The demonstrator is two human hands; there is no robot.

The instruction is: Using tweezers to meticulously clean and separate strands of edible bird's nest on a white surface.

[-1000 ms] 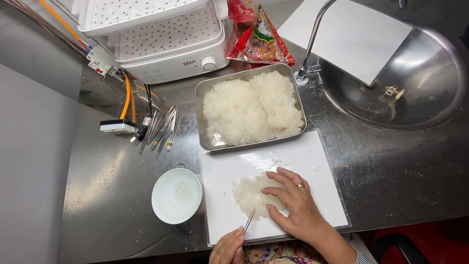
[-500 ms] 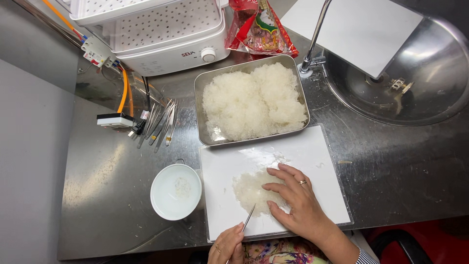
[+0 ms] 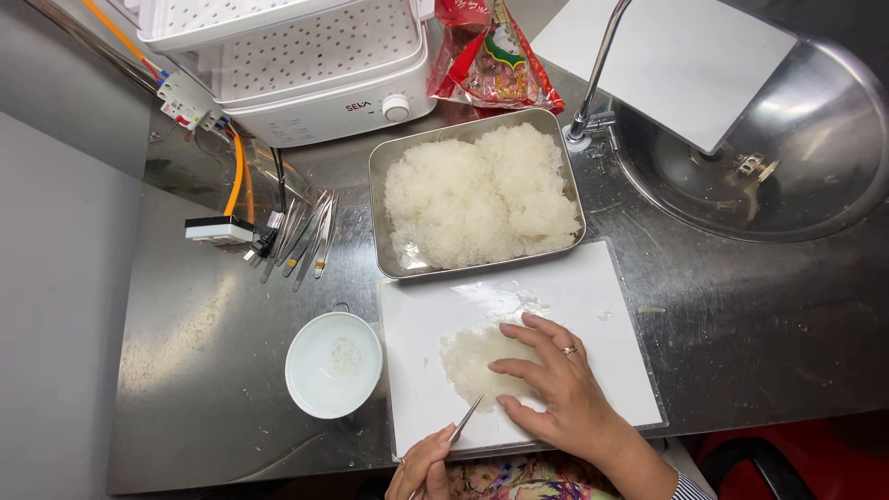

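A translucent white fibrous clump [image 3: 477, 363] lies flattened under the spread right hand [image 3: 556, 384]; left hand [image 3: 424, 465] pinches thin metal tweezers [image 3: 466, 419].

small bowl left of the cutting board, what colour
White, seen clearly in the head view: the small bowl.

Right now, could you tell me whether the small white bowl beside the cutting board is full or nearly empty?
Nearly empty. The small white bowl stands upright on the steel counter, and most of its white bottom shows, with only a small pale clump at the middle.

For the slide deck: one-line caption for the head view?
Right hand steadies a white translucent clump on a cutting board; left hand works it with tweezers.
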